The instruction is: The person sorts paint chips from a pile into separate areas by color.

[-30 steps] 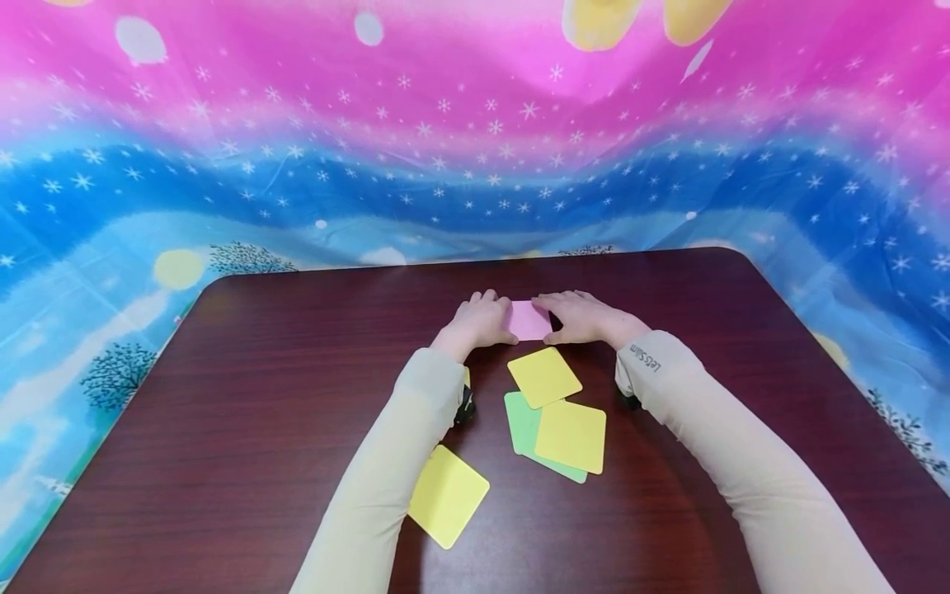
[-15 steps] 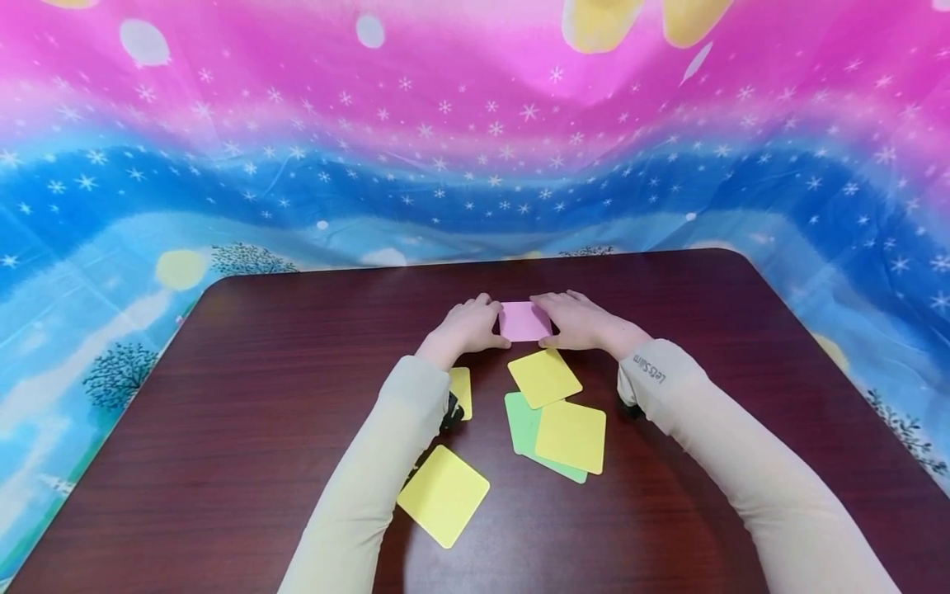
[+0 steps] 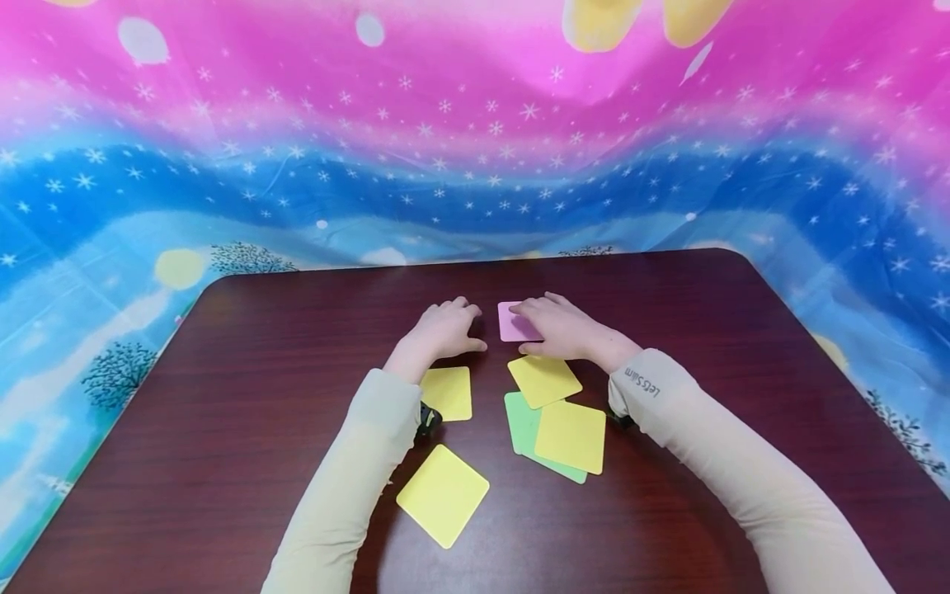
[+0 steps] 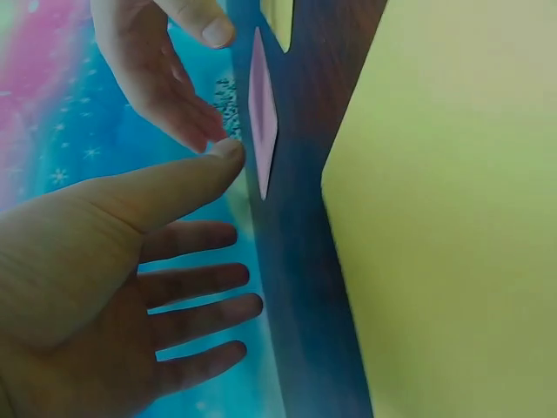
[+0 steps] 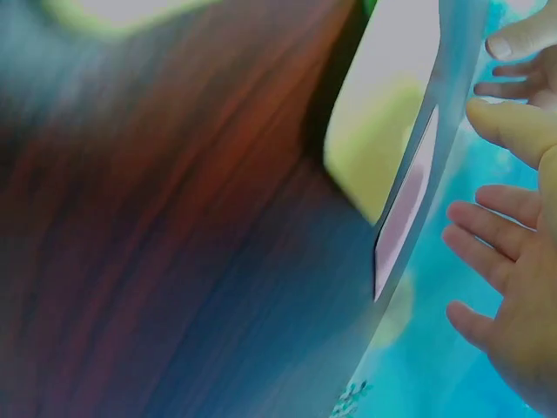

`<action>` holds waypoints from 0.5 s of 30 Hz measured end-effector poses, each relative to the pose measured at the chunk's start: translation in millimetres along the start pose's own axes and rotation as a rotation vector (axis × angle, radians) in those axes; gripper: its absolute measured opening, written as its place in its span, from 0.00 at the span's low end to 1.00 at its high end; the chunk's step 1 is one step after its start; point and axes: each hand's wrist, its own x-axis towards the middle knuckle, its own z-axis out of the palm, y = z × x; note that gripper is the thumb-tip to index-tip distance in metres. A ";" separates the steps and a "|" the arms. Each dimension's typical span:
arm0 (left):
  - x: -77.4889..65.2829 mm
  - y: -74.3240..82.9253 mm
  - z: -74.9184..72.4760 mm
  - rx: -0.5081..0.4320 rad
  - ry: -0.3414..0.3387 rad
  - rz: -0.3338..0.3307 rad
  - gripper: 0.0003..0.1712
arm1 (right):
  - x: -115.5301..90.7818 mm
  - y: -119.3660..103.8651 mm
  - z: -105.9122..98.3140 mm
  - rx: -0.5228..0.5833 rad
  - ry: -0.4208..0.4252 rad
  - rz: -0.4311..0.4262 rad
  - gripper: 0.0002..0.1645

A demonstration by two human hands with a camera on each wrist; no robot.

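Observation:
A square pink card [image 3: 510, 327] lies flat near the far side of the table. My right hand [image 3: 570, 330] is over its right part and hides some of it. In the right wrist view those fingers [image 5: 487, 235] are spread and hold nothing, apart from the pink card [image 5: 407, 209]. To the card's left, my left hand [image 3: 439, 332] hovers with nothing in it; its fingers [image 4: 204, 283] look extended in the left wrist view. Below the left wrist lies a partly covered yellow card [image 3: 451, 394]. Just nearer than the right hand is another yellow card [image 3: 545, 381].
A yellow card [image 3: 573, 437] overlaps a green card [image 3: 524, 425] at centre right. Another yellow card [image 3: 444, 497] lies turned like a diamond near the front. The dark wooden table [image 3: 260, 429] ends at a patterned cloth backdrop [image 3: 445, 148].
My left hand has drawn away leftward from the pink card, uncovering more of the yellow card under its wrist. The right hand has shifted slightly left over the pink card.

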 end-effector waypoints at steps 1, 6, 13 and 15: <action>-1.9 -1.1 -0.6 0.003 0.002 0.000 0.35 | 0.0 -3.0 -0.2 -0.002 0.001 -0.002 0.40; -12.3 -6.6 -2.3 0.018 -0.005 0.001 0.35 | 0.8 -16.8 2.0 -0.004 0.004 -0.016 0.44; -26.7 -10.9 -4.6 0.055 0.002 0.019 0.35 | 2.0 -35.3 5.0 0.016 -0.018 -0.043 0.47; -30.8 -10.9 -5.1 0.062 0.005 0.028 0.35 | 2.0 -40.9 5.4 0.010 -0.024 -0.048 0.48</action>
